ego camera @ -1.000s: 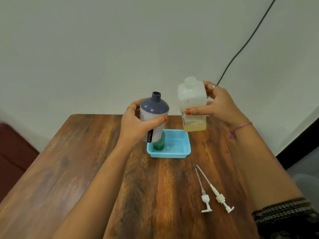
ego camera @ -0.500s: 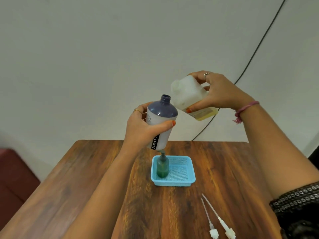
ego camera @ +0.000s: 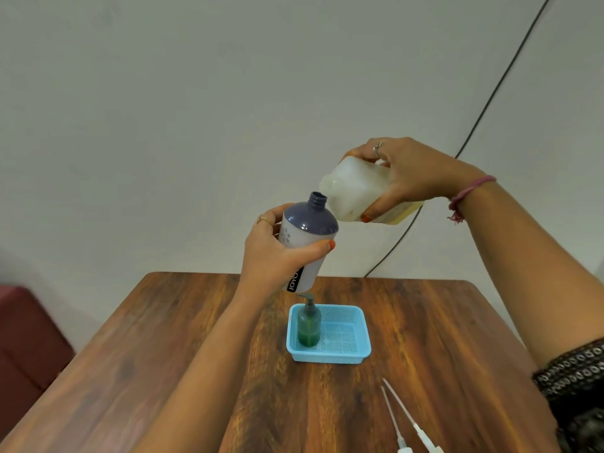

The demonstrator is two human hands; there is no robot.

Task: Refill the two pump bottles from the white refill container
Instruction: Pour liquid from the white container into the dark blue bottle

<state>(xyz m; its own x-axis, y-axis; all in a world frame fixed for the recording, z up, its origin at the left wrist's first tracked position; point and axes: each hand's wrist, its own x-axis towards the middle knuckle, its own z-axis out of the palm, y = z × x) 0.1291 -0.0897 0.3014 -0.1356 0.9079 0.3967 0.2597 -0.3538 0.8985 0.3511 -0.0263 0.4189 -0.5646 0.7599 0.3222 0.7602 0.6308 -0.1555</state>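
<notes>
Now Tilting: White Refill Container Meets the Open-Necked Bottle

At far left a dark red upholstered seat (ego camera: 26,338) sits beside the brown wood-grain worktop (ego camera: 147,354). Moving right, the left hand (ego camera: 277,256) wraps its grip round the white plastic bottle with a slate-blue shoulder and open threaded neck (ego camera: 309,237), held in the air above the worktop. A black vertical label on it reads "JOYO"; any further letters are hidden by the hand. Below stands a small green translucent pump bottle (ego camera: 309,325), upright in the left part of a light blue perforated plastic tray (ego camera: 356,351). Up right, the right hand (ego camera: 415,178) holds the white translucent square refill container (ego camera: 356,191) in a full grip, tipped with its mouth just beside the open neck. Yellowish liquid shows in its lower end. Two white pump heads with long dip tubes (ego camera: 405,416) lie near the worktop's front edge. A black cable (ego camera: 490,96) runs down the wall.
</notes>
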